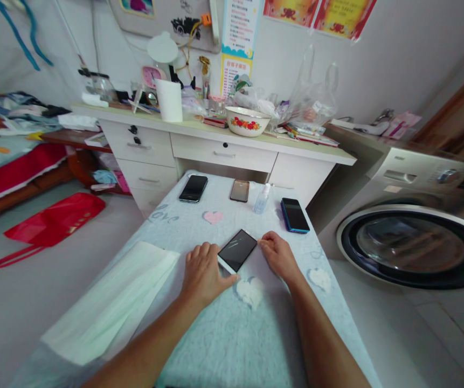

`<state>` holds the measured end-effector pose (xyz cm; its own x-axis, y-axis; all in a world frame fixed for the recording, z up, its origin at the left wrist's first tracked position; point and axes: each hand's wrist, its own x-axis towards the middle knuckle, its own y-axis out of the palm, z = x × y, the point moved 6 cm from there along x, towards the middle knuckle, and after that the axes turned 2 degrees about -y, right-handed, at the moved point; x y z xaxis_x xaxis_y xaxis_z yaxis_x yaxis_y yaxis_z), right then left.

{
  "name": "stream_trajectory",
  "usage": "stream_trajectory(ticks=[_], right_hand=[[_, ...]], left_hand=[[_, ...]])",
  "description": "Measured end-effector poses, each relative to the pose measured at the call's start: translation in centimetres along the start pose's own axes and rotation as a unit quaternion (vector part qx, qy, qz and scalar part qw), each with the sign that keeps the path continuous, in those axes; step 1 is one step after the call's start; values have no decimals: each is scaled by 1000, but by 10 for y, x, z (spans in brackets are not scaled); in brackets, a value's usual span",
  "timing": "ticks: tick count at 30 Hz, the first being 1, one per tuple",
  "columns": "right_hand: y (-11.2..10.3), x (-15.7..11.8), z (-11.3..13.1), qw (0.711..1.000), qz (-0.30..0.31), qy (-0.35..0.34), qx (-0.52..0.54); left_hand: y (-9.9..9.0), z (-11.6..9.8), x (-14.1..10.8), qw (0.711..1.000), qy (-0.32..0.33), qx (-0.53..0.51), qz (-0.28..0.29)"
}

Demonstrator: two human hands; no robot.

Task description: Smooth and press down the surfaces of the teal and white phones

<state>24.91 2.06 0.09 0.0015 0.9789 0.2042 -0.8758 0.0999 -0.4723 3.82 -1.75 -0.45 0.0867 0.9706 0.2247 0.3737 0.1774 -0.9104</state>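
A white smartphone with a dark screen lies tilted between my two hands, just over or on the cloth-covered table. My left hand grips its lower left end, thumb along the near edge and fingers behind. At the phone's right corner my right hand is closed, its fingertips pinched against the edge. Farther up the cloth lie a black phone, a phone case and a blue-edged phone. A small clear spray bottle stands among them.
A folded pale cloth lies along the table's left side. Beyond stands a white desk bearing a flowered bowl, a white cup and plastic bags. A washing machine is at right, a red bag on the floor at left.
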Motion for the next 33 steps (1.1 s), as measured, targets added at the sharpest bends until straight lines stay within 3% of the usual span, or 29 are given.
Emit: stream_trajectory(ticks=[8, 13, 19, 21, 26, 29, 33], right_hand=[[16, -1, 3, 996, 9, -43, -82], [18, 0, -1, 994, 2, -56, -92], [18, 4, -1, 991, -30, -81, -102], [19, 6, 0, 989, -35, -91, -114], [21, 11, 5, 981, -33, -111, -158], [21, 14, 8, 976, -30, -115, -185], [23, 16, 8, 970, -18, -109, -215]], left_hand=[[-1, -3, -6, 999, 0, 29, 18], [-4, -11, -12, 997, 30, 11, 68], [-21, -16, 20, 999, 28, -8, 32], [-16, -16, 40, 999, 12, -22, 21], [15, -12, 78, 998, -1, -56, 18], [31, -8, 86, 996, 19, -88, 6], [37, -3, 88, 991, 46, -127, -7]])
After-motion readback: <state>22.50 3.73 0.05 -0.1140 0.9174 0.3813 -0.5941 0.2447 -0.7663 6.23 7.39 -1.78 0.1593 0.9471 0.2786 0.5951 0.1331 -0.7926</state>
